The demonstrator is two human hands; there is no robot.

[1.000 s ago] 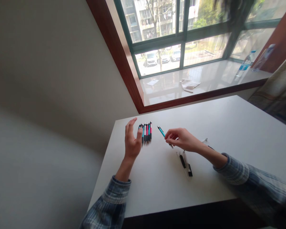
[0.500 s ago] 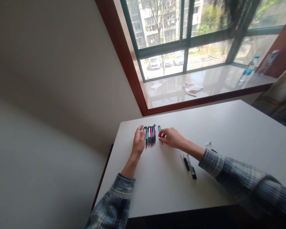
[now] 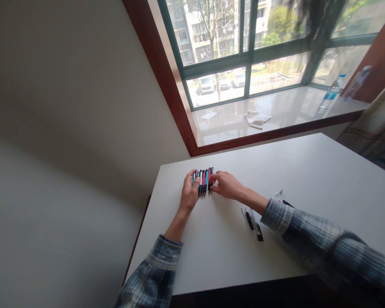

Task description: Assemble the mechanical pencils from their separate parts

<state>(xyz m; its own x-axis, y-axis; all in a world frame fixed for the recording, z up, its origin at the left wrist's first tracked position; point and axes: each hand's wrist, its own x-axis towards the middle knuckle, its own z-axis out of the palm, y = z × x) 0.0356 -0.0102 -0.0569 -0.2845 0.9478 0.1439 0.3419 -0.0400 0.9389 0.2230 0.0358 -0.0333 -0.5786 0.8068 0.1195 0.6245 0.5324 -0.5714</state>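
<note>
While the pens [image 3: 203, 183] lie side by side between both hands' fingers, I log the right hand [image 3: 227, 185] curled at the row's right end; whether it pinches one, I can't tell. Left hand [image 3: 189, 191] bent at the left end, thumb over pens, grip likewise unclear. Loose parts [image 3: 250, 221] apart, rightward on the table [image 3: 211, 252]. Beyond, on the sill [image 3: 224, 131]: cloth [image 3: 257, 119], bottle [image 3: 331, 95].

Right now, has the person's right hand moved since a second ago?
Yes. The right hand has moved left across the view, nearer the lower-left corner of the brown window frame, to the row of pens.
</note>
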